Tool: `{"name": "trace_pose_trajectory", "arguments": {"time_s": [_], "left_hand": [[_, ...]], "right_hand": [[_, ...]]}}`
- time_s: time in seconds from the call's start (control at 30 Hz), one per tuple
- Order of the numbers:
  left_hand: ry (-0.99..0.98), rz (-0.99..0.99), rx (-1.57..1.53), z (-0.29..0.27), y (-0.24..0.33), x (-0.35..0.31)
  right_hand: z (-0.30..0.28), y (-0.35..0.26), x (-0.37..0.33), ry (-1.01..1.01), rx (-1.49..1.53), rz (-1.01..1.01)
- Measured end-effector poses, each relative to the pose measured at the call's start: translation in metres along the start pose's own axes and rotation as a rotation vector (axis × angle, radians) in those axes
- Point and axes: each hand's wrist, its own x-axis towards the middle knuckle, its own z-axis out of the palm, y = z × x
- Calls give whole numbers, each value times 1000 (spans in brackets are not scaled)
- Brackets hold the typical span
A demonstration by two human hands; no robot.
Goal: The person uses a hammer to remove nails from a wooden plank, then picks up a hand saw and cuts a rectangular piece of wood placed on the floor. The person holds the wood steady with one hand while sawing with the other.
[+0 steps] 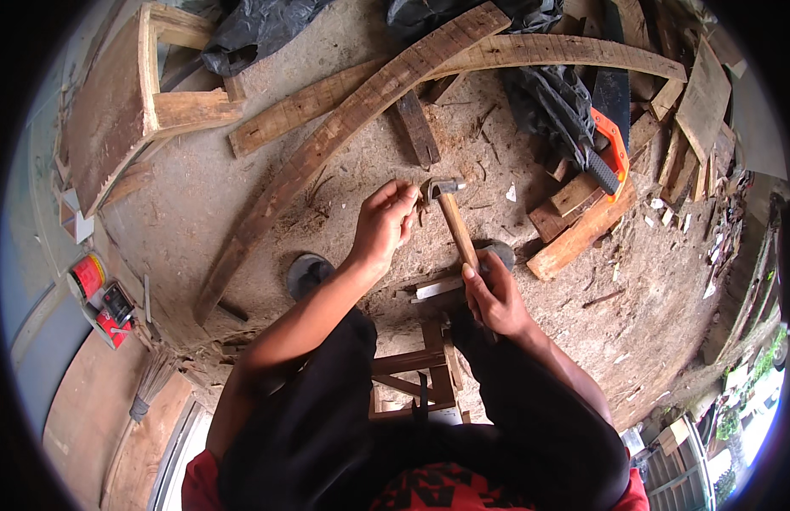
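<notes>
My right hand [495, 294] is wrapped round the wooden handle of a claw hammer [460, 228], which points away from me. Its metal head lies just right of my left hand [385, 223], the claw side toward my fingertips. The left thumb and fingers are pinched together; a small dark, thin piece shows by the fingertips, too small to name. Both hands are above the dusty ground, between my dark shoes. Beyond the hammer head lies a short dark wooden block [416, 128].
Two long planks [318, 157] cross ahead. On the right are stacked wood offcuts [586, 230], a black plastic bag [544, 111] and an orange-and-black tool handle [616, 149]. A wooden box frame [114, 111] stands far left, near red cans [88, 274]. Wooden framing [412, 362] shows between my legs.
</notes>
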Motion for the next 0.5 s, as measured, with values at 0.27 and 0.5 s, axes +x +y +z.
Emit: {"name": "trace_pose_trajectory", "arguments": {"time_s": [0.27, 0.5], "left_hand": [[34, 283, 173, 6, 7, -1], [-10, 125, 212, -3, 13, 6]], "right_hand": [[-1, -8, 10, 82, -214, -133], [-1, -4, 6, 82, -199, -52]]}}
